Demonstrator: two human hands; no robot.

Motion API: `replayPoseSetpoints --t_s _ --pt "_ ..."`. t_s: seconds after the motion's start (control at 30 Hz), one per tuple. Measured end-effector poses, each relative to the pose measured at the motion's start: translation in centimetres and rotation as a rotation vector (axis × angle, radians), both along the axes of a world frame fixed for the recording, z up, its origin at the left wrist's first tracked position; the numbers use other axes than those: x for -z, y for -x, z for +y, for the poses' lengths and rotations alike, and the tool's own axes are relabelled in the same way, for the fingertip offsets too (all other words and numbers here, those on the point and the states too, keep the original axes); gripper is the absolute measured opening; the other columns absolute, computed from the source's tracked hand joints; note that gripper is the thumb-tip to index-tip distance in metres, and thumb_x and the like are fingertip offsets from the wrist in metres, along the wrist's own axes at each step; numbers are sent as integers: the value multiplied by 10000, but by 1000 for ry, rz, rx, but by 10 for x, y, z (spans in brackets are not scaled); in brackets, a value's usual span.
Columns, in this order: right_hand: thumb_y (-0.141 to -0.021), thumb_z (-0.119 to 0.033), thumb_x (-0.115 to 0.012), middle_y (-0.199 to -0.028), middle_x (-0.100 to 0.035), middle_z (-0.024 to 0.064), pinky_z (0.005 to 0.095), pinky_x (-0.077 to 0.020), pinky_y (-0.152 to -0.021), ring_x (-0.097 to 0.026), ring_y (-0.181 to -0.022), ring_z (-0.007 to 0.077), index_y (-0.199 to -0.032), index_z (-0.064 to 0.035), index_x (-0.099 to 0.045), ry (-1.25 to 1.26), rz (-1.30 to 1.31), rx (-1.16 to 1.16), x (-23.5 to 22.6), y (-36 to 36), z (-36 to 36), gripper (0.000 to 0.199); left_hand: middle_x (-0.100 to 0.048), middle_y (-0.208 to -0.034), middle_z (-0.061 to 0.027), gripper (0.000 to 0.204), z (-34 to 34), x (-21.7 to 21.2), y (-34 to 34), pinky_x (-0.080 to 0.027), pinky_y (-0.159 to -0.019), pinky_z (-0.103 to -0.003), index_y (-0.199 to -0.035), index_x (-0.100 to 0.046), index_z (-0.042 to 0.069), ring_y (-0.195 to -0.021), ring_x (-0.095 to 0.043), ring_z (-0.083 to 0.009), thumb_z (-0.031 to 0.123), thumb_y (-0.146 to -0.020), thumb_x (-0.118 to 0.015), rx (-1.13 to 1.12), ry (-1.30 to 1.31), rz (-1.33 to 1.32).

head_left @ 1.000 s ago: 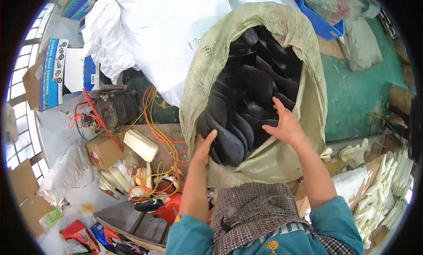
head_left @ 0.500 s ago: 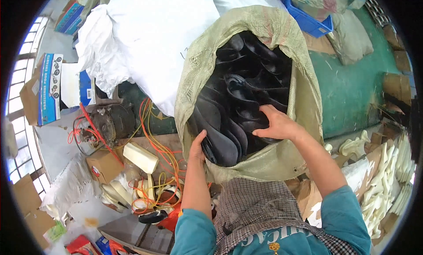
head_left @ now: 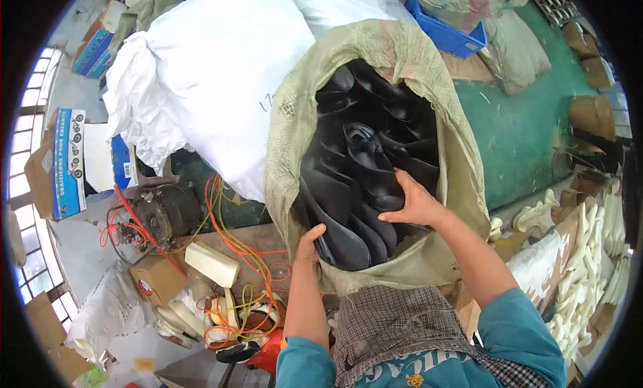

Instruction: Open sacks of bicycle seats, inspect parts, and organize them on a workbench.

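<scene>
A woven yellow-green sack (head_left: 284,143) stands in front of me with its mouth gaping and its rim folded outward. Smooth black curved pieces (head_left: 341,240) fill it, nested against one another; their exact kind I cannot make out. My left hand (head_left: 309,248) is at the near left rim, its thumb hooked over the edge beside the end of a black piece, its other fingers hidden. Inside the mouth, at the right, my right hand (head_left: 422,204) has thumb and fingers apart. Its fingertips touch or hover over the black pieces; nothing is visibly lifted.
Large white sacks (head_left: 221,73) lie beyond to the left. A blue crate (head_left: 449,36) is at the far right on the green surface (head_left: 509,133). Orange and yellow hoses (head_left: 248,244) tangle by a dark motor (head_left: 167,210). Several cream-coloured shaped parts (head_left: 579,274) lie at the right.
The view has shifted, so most surroundings sit lower or farther left. Both hands stay at nearly the same places on the sack and its contents; no piece has come out.
</scene>
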State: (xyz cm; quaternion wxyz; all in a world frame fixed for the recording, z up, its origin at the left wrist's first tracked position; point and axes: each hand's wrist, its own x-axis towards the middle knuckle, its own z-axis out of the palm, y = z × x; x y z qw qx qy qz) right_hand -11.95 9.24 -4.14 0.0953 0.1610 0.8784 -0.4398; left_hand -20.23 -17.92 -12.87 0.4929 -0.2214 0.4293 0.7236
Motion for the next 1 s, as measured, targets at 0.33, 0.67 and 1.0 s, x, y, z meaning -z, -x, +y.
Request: replayPoseSetpoints --t_s 0.33,0.67,1.0 --pt "-598 -281 -752 -1135 -504 221 356 -388 -927 -494 -1082 330 -1228 37 -362 181 20 131 -57 5 1 806 -543 -1114 -125 780 23 -88 -2 -460 -885 -396 -1265 -379 9 -996 -550 -296 187 -581 -709 -77 46 239" --pt "-496 -138 -778 -1255 -392 233 430 -339 -937 -389 -1145 391 -1093 -47 -433 14 853 96 -215 2 -22 695 -499 -1191 -141 736 -8 -232 37 -408 -948 -423 -1240 -418 28 -1083 -497 -308 147 -563 -681 9 -147 671" --pt "-569 -219 -757 -1273 -363 239 460 -339 -924 -381 -1143 407 -1101 -31 -414 -458 1112 432 -346 -160 -17 660 -489 -1201 -137 725 91 -328 19 -393 -961 -431 -1232 -424 33 -1102 -481 -308 152 -565 -680 415 -529 807"
